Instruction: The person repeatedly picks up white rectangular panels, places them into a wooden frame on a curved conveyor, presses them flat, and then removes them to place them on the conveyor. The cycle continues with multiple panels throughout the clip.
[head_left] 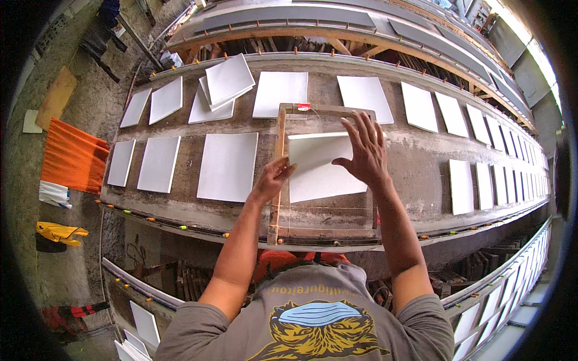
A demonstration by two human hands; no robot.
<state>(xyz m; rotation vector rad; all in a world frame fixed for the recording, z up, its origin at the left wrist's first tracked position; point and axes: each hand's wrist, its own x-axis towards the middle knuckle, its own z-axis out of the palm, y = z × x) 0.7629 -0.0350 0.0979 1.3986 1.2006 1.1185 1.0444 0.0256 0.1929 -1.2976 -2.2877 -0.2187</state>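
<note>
In the head view, we see the fingers of the left hand (269, 180) pinched, as far as we can judge, on the left edge of a white slab (316, 177). The fingers of the right hand (369, 153) are spread and clenched on nothing, with the thumb lying over that slab's right part. So the slab sits between the two sets of fingers, tilted rather than flat, over the opening of a wooden frame (275, 207); we cannot tell whether it touches the desk (415, 165) below.

We judge the work to be partway. Left of the left fingers, a slab (227, 167) lies flat by itself, with others in line beyond it. Right of the right fingers, a long double row runs off toward the far end, its nearest far-side slab (418, 107) also lying flat, so the laying out looks well advanced there. The piece at our fingers is not yet settled. Farther out and to the left of the left fingers, an overlapping pile (229, 79) remains (loosely heaped, its top slab askew), and we take it as left to sort. The slabs look plain white, and we cannot tell which of them are finished. The frame, reaching past the fingers both outward and toward the body, carries a red label (304, 107) on its far bar.
</note>
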